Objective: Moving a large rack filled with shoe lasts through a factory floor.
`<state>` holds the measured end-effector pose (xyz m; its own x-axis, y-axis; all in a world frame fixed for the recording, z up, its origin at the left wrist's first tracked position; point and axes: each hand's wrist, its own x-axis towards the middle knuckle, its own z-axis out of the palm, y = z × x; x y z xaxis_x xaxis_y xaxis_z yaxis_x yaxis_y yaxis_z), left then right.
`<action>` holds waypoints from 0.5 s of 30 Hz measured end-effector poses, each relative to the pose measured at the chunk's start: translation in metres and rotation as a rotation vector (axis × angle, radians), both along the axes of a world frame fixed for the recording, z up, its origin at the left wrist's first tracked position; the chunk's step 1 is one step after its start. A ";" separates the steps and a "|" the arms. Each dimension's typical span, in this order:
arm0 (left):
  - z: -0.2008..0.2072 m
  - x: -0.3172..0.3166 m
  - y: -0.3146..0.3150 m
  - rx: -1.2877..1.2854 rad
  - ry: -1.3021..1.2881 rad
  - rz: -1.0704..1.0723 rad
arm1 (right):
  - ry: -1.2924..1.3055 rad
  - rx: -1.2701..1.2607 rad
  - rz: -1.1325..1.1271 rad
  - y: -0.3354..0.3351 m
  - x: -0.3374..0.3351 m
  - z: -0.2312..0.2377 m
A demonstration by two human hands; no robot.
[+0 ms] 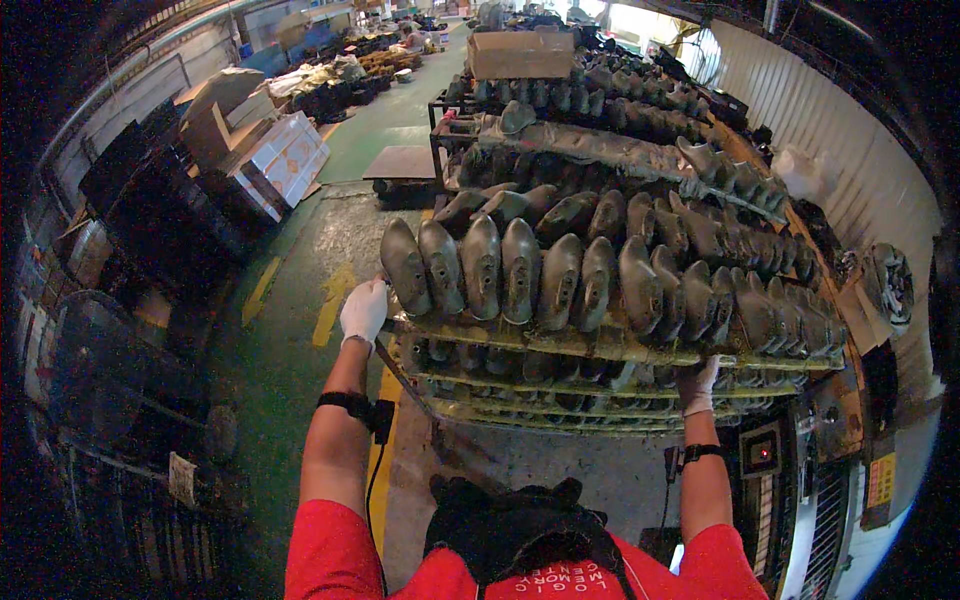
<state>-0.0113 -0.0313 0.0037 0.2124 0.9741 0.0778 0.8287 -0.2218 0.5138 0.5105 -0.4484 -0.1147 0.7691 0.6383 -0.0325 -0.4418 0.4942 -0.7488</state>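
Observation:
A shelved metal rack [560, 342] with yellowish edges stands in front of me. Along its top leans a row of dark grey shoe lasts [481, 270], toes up, with more lasts on the shelves below. My left hand [364, 311], in a white glove, is closed on the rack's left end, beside the outermost last. At the front edge, toward the right, my gloved right hand [697, 387] grips the rack; its fingertips are partly hidden there. Both arms reach forward, a black strap on each.
Behind stand more racks of lasts, one topped by a cardboard box [522, 55]. A low flat cart [402, 164] sits left of them. Cartons [282, 165] are stacked by the green aisle [275, 335]. A machine with a red light [765, 453] stands close on the right.

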 end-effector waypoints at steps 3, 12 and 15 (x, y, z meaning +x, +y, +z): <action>0.004 0.001 -0.003 0.033 0.007 -0.014 | 0.001 -0.019 0.005 -0.002 0.012 -0.014; 0.001 0.000 0.000 0.099 0.023 -0.045 | 0.070 0.022 0.026 -0.001 0.026 -0.035; 0.002 0.000 -0.002 0.002 -0.014 0.014 | 0.045 0.002 0.001 -0.001 0.027 -0.034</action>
<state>-0.0116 -0.0335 0.0057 0.1980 0.9767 0.0827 0.8244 -0.2115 0.5251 0.5370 -0.4491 -0.1483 0.7662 0.6393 -0.0651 -0.4752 0.4954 -0.7272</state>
